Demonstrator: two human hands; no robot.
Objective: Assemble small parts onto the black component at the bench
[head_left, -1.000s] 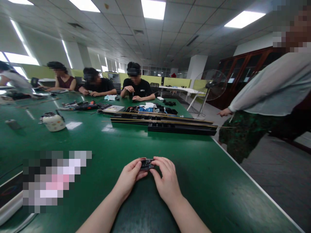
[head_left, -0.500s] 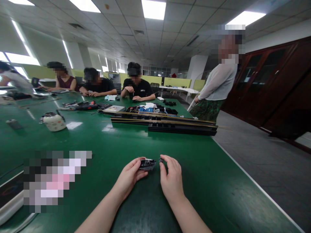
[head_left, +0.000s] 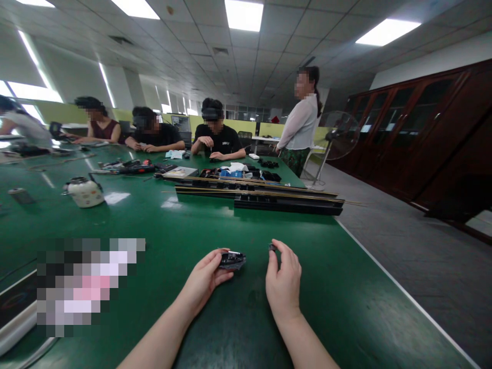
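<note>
My left hand [head_left: 205, 281] grips a small black device [head_left: 231, 260] just above the green table [head_left: 161, 230]. My right hand [head_left: 284, 281] is to the right of it, apart from the device, and pinches a tiny dark piece [head_left: 272, 247] between thumb and forefinger. Both forearms reach in from the bottom edge of the head view.
Long black rails with thin brass rods [head_left: 265, 197] lie across the table farther off. A white kettle [head_left: 84, 192] stands at left. Several seated people work at the far end; a standing person [head_left: 302, 128] is beside a fan [head_left: 338, 136]. The table's right edge [head_left: 384, 277] borders the floor.
My right hand has pulled away to the right with the tiny piece, off the device my left hand still holds. The standing person has walked from near right toward the far end.
</note>
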